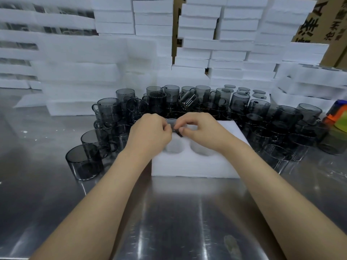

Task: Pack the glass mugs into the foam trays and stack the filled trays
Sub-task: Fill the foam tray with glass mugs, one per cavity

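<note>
A white foam tray (195, 166) lies on the steel table in front of me, with two round empty wells showing at its near side. Over its far left part my left hand (150, 132) and my right hand (199, 128) meet, and both pinch a smoky grey glass mug (173, 123) between their fingertips. The mug is mostly hidden by my fingers. Several more grey glass mugs (187, 102) stand stacked in a crowd behind and beside the tray.
Loose mugs (84, 162) stand at the near left of the tray. Tall stacks of white foam trays (232, 44) fill the back, with filled trays (308, 81) piled at the right. Cardboard boxes (319, 21) rise behind. A colourful object (338, 117) sits at the far right.
</note>
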Motion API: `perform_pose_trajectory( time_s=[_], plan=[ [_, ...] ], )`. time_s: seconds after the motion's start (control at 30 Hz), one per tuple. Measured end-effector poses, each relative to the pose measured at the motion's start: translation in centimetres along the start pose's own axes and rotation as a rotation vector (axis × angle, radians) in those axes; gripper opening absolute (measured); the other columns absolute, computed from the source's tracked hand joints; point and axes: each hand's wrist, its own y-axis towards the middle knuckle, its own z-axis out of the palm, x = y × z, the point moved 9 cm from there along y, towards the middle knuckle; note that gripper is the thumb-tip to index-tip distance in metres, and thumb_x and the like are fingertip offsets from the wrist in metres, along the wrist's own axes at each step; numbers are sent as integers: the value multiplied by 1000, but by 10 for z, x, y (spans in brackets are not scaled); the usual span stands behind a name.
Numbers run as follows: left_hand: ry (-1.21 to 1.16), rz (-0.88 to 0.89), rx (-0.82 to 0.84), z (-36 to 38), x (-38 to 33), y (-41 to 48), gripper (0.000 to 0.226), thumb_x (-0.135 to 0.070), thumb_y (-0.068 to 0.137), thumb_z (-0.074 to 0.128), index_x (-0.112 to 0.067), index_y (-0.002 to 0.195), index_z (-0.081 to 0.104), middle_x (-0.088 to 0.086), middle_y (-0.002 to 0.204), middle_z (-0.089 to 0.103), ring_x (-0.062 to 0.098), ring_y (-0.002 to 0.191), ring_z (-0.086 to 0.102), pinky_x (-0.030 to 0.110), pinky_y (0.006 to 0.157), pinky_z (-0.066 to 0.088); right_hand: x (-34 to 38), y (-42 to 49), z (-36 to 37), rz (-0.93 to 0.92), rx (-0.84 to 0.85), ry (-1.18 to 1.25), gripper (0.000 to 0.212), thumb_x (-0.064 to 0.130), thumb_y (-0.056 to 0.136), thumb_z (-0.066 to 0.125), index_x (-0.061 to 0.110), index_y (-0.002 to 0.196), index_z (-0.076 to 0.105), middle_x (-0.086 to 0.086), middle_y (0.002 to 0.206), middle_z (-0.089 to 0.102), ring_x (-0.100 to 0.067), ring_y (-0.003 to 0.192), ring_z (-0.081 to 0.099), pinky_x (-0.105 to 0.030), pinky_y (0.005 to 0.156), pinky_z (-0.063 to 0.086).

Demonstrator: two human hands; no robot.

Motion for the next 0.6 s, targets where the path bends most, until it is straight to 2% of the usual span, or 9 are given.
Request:
perform_pose_trajectory(
  time_s=[0.07,0.13,0.2,0.27,0.33,0.4,0.47,0.53,0.6],
  plan=[
    [2,1,14,2,-1,1,23,-21,88,50,-11,78,69,5,89,68,29,90,62,34,67,49,-1,1,2,3,35,-33,11,3,85,65,6,90,74,1,93,70,-11,92,62,-30,95,45],
    [-22,17,3,1,-3,1,22,-22,89,52,-19,101,69,3,97,67,28,98,61,31,71,46,-3,2,3,16,47,-26,10,4,85,66,5,89,75,-1,99,72,-12,98,63,-31,97,44],
    [-32,53,13,3,-5,2,33,-21,91,52,-25,121,64,0,104,66,23,100,59,31,76,47,-3,3,3,26,48,-34,12,6,85,67,7,92,77,-1,112,69,-11,108,60,-31,102,41],
    [-78,90,28,5,-7,2,34,-15,91,50,-30,115,68,-9,77,62,16,77,57,30,67,46,-1,2,3,15,52,-101,14,12,87,66,14,97,77,3,123,63,-10,116,55,-33,104,39],
    [-128,78,43,6,-5,3,33,-12,90,51,-30,110,71,-5,74,65,17,73,58,34,69,51,-4,-2,-7,39,11,-304,20,20,90,59,24,104,74,9,127,59,-11,119,52,-31,94,42],
    [-140,61,39,6,-3,4,32,-12,90,51,-28,109,72,0,84,69,22,79,62,38,75,53,-12,-8,-37,166,-95,-598,30,19,90,52,31,113,67,10,128,56,-15,119,52,-31,84,43],
    [-129,61,38,6,-3,4,32,-12,89,50,-28,107,72,-3,73,63,23,73,60,38,72,54,-30,-21,-75,413,-168,-767,40,9,86,49,27,119,63,0,127,56,-25,118,53,-37,86,43],
    [-100,69,45,8,-6,4,32,-11,90,49,-24,107,72,-3,65,55,26,69,57,40,70,54,-52,-41,-107,672,-161,-843,41,7,84,48,19,121,60,-8,127,56,-31,115,53,-40,87,42],
    [-60,67,52,9,-7,5,32,-11,90,47,-23,108,71,2,69,55,29,73,57,41,72,53,-70,-62,-120,857,-87,-804,36,8,85,51,16,119,60,-11,120,58,-32,108,54,-39,84,39]
  ],
)
